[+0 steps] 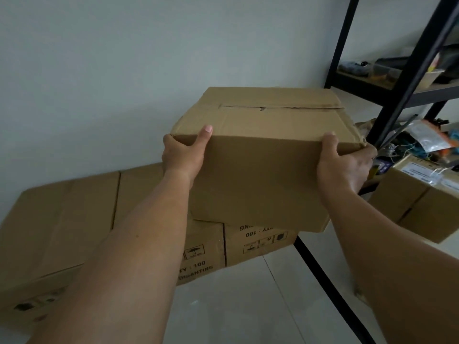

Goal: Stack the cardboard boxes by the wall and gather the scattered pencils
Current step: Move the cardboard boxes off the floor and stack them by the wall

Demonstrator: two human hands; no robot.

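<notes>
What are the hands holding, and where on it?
A cardboard box: left hand grips its near left corner, right hand its near right corner.

Matt cardboard box (258, 170); glossy floor tiles (236, 306).

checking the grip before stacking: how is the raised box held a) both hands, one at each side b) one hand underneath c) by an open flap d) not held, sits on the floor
a: the left hand and the right hand each clasp one side of the cardboard box, thumbs over its top edge.
</notes>
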